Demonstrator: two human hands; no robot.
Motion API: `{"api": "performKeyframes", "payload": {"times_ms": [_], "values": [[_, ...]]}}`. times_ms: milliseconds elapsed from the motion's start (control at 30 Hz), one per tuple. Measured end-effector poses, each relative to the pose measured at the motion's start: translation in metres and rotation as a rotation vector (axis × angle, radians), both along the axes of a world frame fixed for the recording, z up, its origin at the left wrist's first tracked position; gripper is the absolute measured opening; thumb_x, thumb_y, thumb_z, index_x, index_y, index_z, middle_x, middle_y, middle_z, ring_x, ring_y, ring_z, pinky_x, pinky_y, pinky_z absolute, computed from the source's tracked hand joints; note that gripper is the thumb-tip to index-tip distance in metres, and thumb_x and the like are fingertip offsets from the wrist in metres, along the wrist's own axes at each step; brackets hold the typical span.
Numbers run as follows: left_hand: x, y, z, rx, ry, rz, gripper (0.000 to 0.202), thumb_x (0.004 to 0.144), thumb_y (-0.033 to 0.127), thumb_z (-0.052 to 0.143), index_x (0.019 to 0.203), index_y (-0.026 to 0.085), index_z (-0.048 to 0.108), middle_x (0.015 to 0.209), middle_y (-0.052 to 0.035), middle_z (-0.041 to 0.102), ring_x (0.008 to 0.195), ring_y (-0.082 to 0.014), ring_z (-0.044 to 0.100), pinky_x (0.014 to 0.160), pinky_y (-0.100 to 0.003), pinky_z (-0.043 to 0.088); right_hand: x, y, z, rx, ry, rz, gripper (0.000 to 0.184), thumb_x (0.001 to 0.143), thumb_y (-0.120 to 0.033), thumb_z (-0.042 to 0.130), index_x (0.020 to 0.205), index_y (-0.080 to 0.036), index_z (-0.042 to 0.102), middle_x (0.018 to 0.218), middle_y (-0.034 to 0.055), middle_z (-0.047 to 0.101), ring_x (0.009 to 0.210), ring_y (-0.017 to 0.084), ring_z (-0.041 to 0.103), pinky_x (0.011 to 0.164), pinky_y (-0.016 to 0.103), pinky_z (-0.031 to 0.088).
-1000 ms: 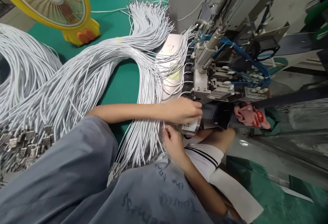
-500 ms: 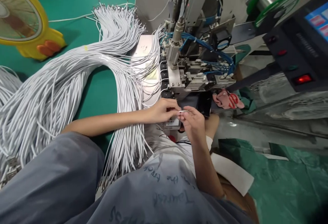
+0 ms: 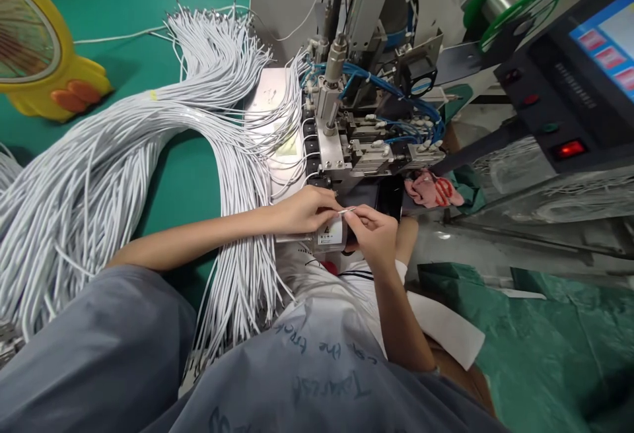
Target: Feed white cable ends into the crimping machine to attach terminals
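My left hand [image 3: 312, 209] pinches a thin white cable [image 3: 343, 212] close to its end. From the other side, my right hand [image 3: 370, 225] grips the tip of the same cable between thumb and fingers. Both hands meet in front of the machine [image 3: 333, 149], just above a box with a white label [image 3: 330, 231]. Fingers hide most of the cable's end. To the left, a large bundle of white cables [image 3: 113, 129] lies over the green table mat [image 3: 193, 172], several of them running up to the machine's black clamps.
A yellow fan [image 3: 64, 57] stands at the far left. A control box with a screen [image 3: 574, 90] and a green wire spool [image 3: 510, 7] are at the right. Beside the machine lie a dark phone [image 3: 389, 197] and a pink cloth [image 3: 430, 190].
The view has shifted slightly, so everything sits further left. My right-hand fingers have curled in closer around the cable tip; both hands still hold the cable.
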State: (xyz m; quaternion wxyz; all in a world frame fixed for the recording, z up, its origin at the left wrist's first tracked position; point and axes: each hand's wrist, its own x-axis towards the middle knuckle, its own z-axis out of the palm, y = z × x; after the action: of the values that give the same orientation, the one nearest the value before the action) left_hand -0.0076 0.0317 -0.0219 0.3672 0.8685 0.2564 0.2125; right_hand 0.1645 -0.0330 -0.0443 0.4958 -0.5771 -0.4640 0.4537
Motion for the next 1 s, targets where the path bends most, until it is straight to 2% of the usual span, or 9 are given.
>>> {"api": "performKeyframes", "payload": {"times_ms": [100,167,367,433,533,600,800,867,1000], "values": [[-0.001,0.003,0.002,0.076,0.079,-0.058,0.023,0.085,0.012,0.048,0.091,0.011,0.070,0.077,-0.0056,0.062,0.067,-0.0117,0.055,0.061,-0.023,0.042,0.007,0.004,0.003,-0.057,-0.091,0.082,0.020,0.070,-0.035,0.069,0.067,-0.015,0.069,0.051,-0.0013,0.053,0.045,0.011,0.045,0.038,0.024,0.036],[-0.001,0.003,0.000,0.080,0.091,-0.035,0.021,0.082,0.010,0.049,0.087,0.011,0.069,0.076,-0.0052,0.061,0.065,-0.0112,0.054,0.059,-0.022,0.041,0.007,0.008,-0.001,-0.037,-0.105,0.090,0.019,0.068,-0.032,0.069,0.061,-0.015,0.068,0.046,-0.0026,0.050,0.044,0.010,0.042,0.040,0.024,0.036],[0.002,0.003,-0.005,-0.052,-0.009,0.073,0.014,0.081,0.014,0.054,0.074,0.011,0.066,0.069,-0.0013,0.061,0.062,-0.0087,0.055,0.058,-0.018,0.042,-0.010,0.008,-0.017,0.112,-0.001,-0.091,0.014,0.072,-0.030,0.066,0.067,-0.018,0.070,0.060,0.0005,0.059,0.058,0.013,0.051,0.055,0.026,0.041],[0.000,0.004,-0.003,0.023,0.021,0.037,0.016,0.082,0.014,0.051,0.078,0.011,0.067,0.071,-0.0023,0.061,0.063,-0.0092,0.055,0.058,-0.019,0.041,-0.009,0.007,-0.013,0.136,-0.085,-0.088,0.017,0.075,-0.031,0.064,0.065,-0.018,0.069,0.056,-0.0011,0.052,0.054,0.012,0.046,0.053,0.026,0.038],[-0.004,0.006,0.000,0.248,0.171,-0.021,0.023,0.082,0.011,0.045,0.086,0.012,0.068,0.078,-0.0046,0.061,0.062,-0.0107,0.054,0.054,-0.022,0.038,-0.001,0.010,-0.003,0.120,-0.249,0.044,0.020,0.075,-0.029,0.063,0.058,-0.017,0.064,0.049,-0.0044,0.039,0.048,0.009,0.035,0.050,0.025,0.034],[-0.004,0.008,0.000,0.306,0.226,-0.018,0.024,0.080,0.011,0.045,0.088,0.012,0.068,0.078,-0.0049,0.060,0.060,-0.0109,0.052,0.051,-0.022,0.035,0.003,0.014,0.000,0.128,-0.306,0.117,0.022,0.075,-0.027,0.063,0.055,-0.017,0.060,0.048,-0.0051,0.035,0.048,0.009,0.032,0.050,0.025,0.033],[0.000,0.010,-0.009,0.128,0.057,0.055,0.019,0.084,0.013,0.049,0.084,0.011,0.067,0.072,-0.0029,0.061,0.065,-0.0100,0.055,0.060,-0.020,0.042,-0.009,0.019,-0.018,0.228,-0.269,-0.063,0.024,0.080,-0.030,0.059,0.061,-0.017,0.062,0.053,-0.0027,0.043,0.051,0.011,0.037,0.051,0.026,0.033],[0.001,0.011,-0.011,0.185,0.093,0.046,0.021,0.087,0.016,0.047,0.087,0.011,0.067,0.075,-0.0040,0.060,0.064,-0.0102,0.054,0.059,-0.020,0.041,-0.008,0.021,-0.026,0.201,-0.235,-0.084,0.023,0.079,-0.032,0.059,0.064,-0.016,0.064,0.055,-0.0019,0.048,0.052,0.011,0.041,0.052,0.026,0.035],[0.000,0.016,-0.016,0.353,0.280,0.081,0.029,0.092,0.017,0.038,0.085,0.010,0.065,0.084,-0.0076,0.057,0.058,-0.0095,0.050,0.052,-0.023,0.036,0.005,0.035,-0.037,0.125,-0.175,-0.009,0.023,0.081,-0.035,0.055,0.074,-0.016,0.067,0.065,0.0010,0.058,0.059,0.013,0.049,0.055,0.026,0.039]]}}
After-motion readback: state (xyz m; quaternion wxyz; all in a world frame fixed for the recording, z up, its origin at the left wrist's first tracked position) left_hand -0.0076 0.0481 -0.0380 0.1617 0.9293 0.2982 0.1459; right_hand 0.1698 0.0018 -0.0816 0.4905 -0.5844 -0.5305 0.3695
